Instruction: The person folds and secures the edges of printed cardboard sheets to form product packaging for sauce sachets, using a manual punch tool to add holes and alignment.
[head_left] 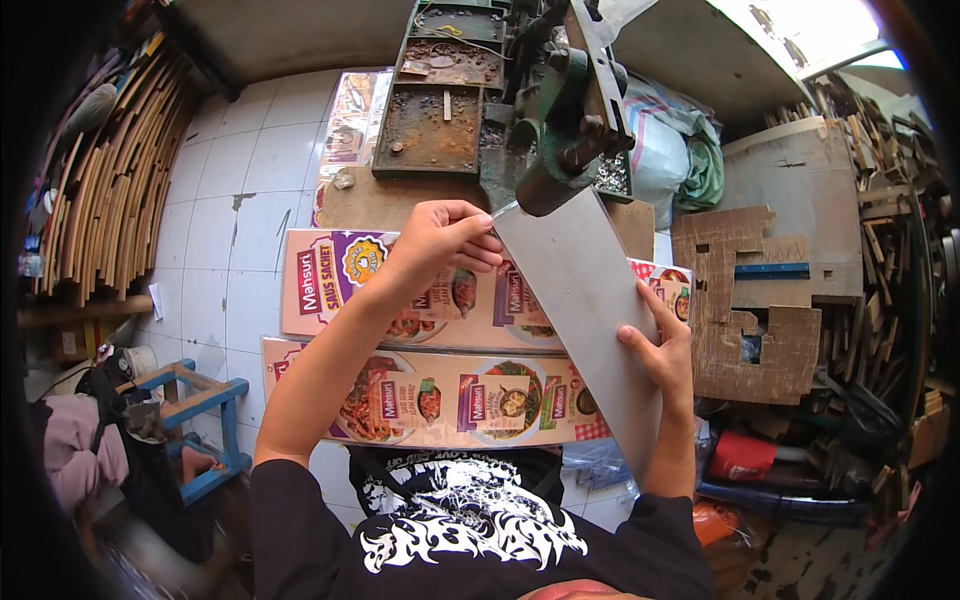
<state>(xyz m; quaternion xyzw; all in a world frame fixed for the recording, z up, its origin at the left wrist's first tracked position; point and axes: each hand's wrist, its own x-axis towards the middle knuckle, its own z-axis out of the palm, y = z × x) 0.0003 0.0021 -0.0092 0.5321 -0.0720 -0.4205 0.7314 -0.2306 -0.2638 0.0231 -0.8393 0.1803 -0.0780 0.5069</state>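
A long, flat grey panel (575,310) lies at a slant, its far end beneath the dark green head (552,180) of a press-like machine. My right hand (662,345) grips the panel's right edge, thumb on top and fingers spread along the side. Next to the panel's far left corner, my left hand (452,240) is closed, thumb and forefinger pinched together; whatever they hold is too small or hidden to tell. Under both arms lie two stacks of glossy printed food-advert panels, a far one (325,275) and a near one (450,430).
Beyond my left hand stands a rusty compartmented tray (430,125) with small metal bits. White and green sacks (660,145) sit behind the machine. Cut brown boards (720,260) lie at right; upright board strips (110,180) fill the left. A person sits by a blue frame stool (228,420).
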